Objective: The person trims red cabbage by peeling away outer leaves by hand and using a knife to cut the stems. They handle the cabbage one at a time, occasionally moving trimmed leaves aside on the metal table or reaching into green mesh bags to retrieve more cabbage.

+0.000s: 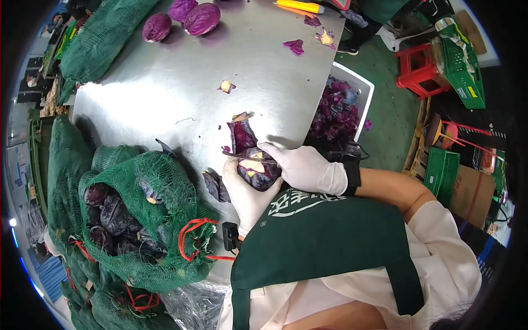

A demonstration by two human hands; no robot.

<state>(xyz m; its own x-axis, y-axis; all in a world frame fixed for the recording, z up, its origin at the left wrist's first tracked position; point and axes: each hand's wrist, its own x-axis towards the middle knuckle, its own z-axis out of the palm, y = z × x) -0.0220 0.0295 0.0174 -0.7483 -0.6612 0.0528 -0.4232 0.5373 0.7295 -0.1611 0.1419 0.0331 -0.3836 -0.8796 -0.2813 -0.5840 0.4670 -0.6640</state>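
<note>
My left hand (242,193), gloved, is cupped around the near-left side of a purple cabbage (265,181), its grip partly closed. My right hand (308,169), also gloved, is closed on a knife (234,157); the handle is hidden by my fingers. The blade lies across the cabbage at its pale cut stem end, edge contact not fully visible.

The cabbage is held above the near side of the metal table (192,118), close in front of my apron (324,236). Finding: I judge the step in hand to be trimming the stem end and outer leaves. The next move, in my judgement, calls for a steady left grip, fingers clear of the blade, and a short, controlled stroke. Risk noted: a round head could turn under the edge.

Just beyond the cabbage, a loose leaf (242,136) lies on the table; darker leaves (216,187) lie beside my left hand. A stem offcut (226,86) lies farther out.

To the left, an open green net sack (175,181) contains dark, leafy cabbages (116,215). To the right, below the table edge, a white bin (360,88) holds purple leaves (333,113). At the far side sit brighter purple heads (202,20), apparently stripped.
</note>
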